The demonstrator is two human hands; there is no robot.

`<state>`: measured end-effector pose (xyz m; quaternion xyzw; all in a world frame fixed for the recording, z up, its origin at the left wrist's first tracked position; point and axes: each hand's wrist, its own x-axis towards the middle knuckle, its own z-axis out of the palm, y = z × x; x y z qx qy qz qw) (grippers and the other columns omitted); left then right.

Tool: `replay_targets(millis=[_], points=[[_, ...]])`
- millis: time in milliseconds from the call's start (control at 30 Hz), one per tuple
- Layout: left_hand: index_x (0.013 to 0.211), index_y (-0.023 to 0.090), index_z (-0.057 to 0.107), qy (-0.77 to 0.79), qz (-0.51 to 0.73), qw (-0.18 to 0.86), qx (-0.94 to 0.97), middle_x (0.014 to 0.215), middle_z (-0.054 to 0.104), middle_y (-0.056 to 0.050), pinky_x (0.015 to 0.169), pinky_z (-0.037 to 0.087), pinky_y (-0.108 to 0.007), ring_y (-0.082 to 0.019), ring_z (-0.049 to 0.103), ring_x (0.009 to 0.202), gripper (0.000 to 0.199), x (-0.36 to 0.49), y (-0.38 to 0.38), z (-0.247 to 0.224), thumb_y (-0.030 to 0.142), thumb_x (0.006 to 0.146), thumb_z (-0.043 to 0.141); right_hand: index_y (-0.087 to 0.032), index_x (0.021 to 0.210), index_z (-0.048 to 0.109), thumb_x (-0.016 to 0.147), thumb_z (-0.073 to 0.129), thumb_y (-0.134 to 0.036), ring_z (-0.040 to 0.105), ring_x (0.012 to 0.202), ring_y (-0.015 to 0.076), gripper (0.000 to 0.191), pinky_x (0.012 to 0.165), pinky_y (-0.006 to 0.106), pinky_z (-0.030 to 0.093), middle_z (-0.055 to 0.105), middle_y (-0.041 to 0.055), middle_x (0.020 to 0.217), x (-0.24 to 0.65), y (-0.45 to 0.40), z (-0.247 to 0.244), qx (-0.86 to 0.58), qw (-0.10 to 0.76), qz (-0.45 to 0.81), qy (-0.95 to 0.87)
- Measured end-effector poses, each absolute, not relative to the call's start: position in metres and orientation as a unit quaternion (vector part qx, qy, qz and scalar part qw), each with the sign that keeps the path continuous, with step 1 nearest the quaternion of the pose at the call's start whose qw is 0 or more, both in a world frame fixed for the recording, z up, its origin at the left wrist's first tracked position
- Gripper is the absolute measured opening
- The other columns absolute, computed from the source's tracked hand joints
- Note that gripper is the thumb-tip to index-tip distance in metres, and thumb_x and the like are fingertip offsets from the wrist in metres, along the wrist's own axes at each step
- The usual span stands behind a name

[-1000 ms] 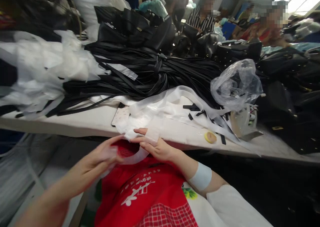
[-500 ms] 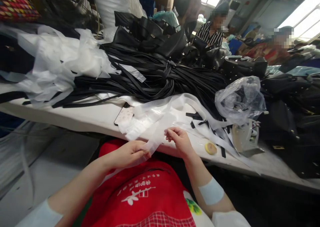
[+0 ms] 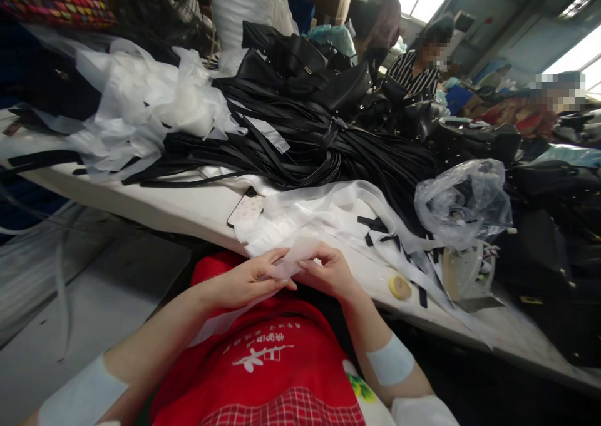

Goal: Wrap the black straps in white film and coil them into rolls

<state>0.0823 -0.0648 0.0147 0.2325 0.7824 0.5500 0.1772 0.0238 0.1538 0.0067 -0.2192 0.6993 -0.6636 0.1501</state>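
Left hand (image 3: 251, 279) is holding a flat translucent white film strip (image 3: 299, 253) between thumb and fingers, gap narrow. Right hand (image 3: 332, 272) is touching the strip's other side, thumb and index curling close; can't tell if they're pinching it. Strip is sitting at the near edge of the white table (image 3: 206, 212), its tail trailing over the red cloth apron (image 3: 263, 332). Pale patterned phone (image 3: 246, 209) is lying just beyond the left hand.

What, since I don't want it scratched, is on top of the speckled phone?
White strips hide the right side of the phone; its left part shows. What lies beneath the strips there cannot be seen.
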Motion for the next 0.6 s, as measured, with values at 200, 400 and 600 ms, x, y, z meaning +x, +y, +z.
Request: replay_targets(millis=[200,400,600], points=[[0.071,0.012,0.073,0.739,0.604,0.162,0.250,0.075,0.063,-0.003,0.067,0.046,-0.022,-0.012,0.056,0.069,0.030,0.077,-0.048,0.022,0.035,0.088,0.062,-0.023,0.091,0.075,0.081,0.071,-0.036,0.061,0.081,0.0179,0.017,0.076,0.031,0.047,0.068,0.0030,0.089,0.031,0.152,0.022,-0.249,0.165,-0.674,0.675],[0.067,0.013,0.072,0.728,0.618,0.160,0.251,0.077,0.061,-0.002,0.067,0.043,-0.022,-0.011,0.053,0.069,0.028,0.080,-0.047,0.022,0.028,0.087,0.062,-0.018,0.071,0.068,0.080,0.071,-0.034,0.052,0.063,0.0129,0.018,0.061,0.026,0.041,0.059,-0.0010,0.066,0.031,0.151,0.031,-0.196,0.127,-0.642,0.730],[0.071,0.013,0.075,0.715,0.636,0.129,0.259,0.080,0.063,-0.005,0.073,0.046,-0.025,-0.014,0.058,0.075,0.028,0.081,-0.047,0.032,0.030,0.089,0.061,-0.019,0.057,0.052,0.072,0.074,-0.031,0.040,0.052,0.0090,0.030,0.051,0.023,0.033,0.048,-0.0059,0.054,0.035,0.133,0.020,-0.197,0.118,-0.644,0.730]])
